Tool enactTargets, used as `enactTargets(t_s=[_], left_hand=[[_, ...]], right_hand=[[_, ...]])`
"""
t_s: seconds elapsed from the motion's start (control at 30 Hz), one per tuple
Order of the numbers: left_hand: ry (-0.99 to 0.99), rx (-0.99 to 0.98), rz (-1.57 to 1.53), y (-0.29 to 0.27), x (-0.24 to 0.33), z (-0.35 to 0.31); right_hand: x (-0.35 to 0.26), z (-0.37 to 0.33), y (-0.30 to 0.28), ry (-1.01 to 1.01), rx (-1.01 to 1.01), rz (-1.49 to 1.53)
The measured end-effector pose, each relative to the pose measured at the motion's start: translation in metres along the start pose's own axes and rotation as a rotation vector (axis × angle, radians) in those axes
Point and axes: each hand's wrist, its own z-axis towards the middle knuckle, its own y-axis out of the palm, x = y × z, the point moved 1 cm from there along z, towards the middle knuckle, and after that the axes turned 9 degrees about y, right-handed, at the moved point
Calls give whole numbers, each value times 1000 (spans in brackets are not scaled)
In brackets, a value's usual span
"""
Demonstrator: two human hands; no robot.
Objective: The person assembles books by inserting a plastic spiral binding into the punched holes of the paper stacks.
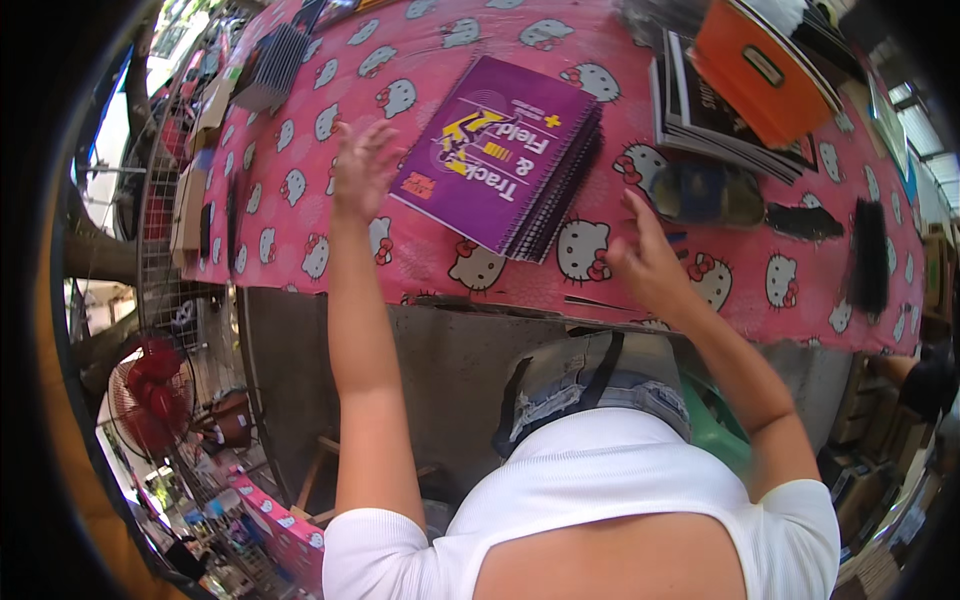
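Note:
A stack of purple spiral-bound notebooks (pixel 490 150) lies askew on the pink patterned tablecloth (pixel 430 30), its black coils along the right side. At the stack's left edge is my left hand (pixel 366 172), fingers spread and slightly blurred, holding nothing. My right hand (pixel 648 258) hovers to the right of the stack, thumb and forefinger apart, with nothing visible between them. Beyond that hand lie a dark, clear-topped container (pixel 708 194) and a small black object (pixel 805 222).
Black-covered books (pixel 735 120) and an orange notebook (pixel 760 75) pile up at the far right. A bundle of black strips (pixel 868 258) lies near the right edge. At the far left stands a stack of spiral-bound items (pixel 272 68). A red fan (pixel 150 392) is beside the table.

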Motion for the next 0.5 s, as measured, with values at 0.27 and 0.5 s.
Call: enactTargets(t_s=[0.27,0.5], left_hand=[[113,-339,-182,9,-89,-48],[-13,512,-896,143,-99,-140]], right_hand=[[-32,132,47,708,-35,1403],[-50,267,28,467,-924,859]])
